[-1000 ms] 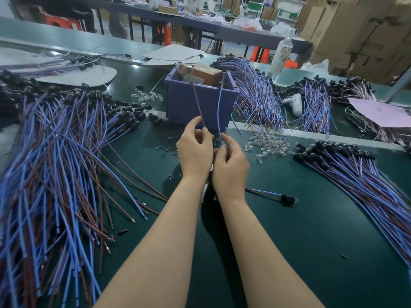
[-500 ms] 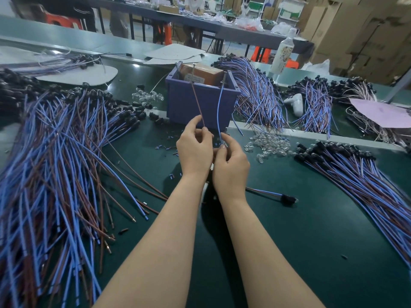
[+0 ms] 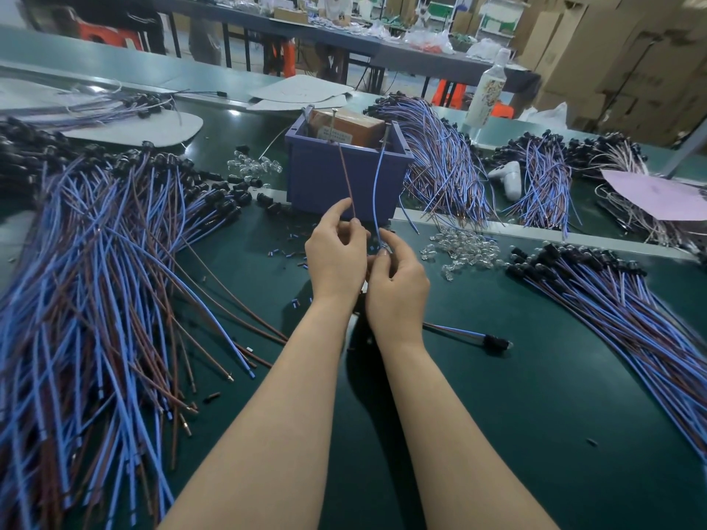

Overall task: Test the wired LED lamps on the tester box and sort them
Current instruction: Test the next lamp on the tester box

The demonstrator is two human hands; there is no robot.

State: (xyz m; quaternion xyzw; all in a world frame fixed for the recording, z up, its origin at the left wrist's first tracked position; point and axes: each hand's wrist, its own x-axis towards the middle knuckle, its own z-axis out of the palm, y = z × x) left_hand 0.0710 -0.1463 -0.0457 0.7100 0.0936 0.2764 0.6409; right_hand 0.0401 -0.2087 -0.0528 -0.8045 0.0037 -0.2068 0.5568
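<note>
Here, left hand (image 3: 336,262) pinches brown wire (image 3: 346,177), right hand (image 3: 398,288) blue wire (image 3: 377,185).

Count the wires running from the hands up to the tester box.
2. The brown wire rises from the left hand's grip to the left side of the tester box; the blue wire rises from the right hand to its right side. None looks hidden.
</note>
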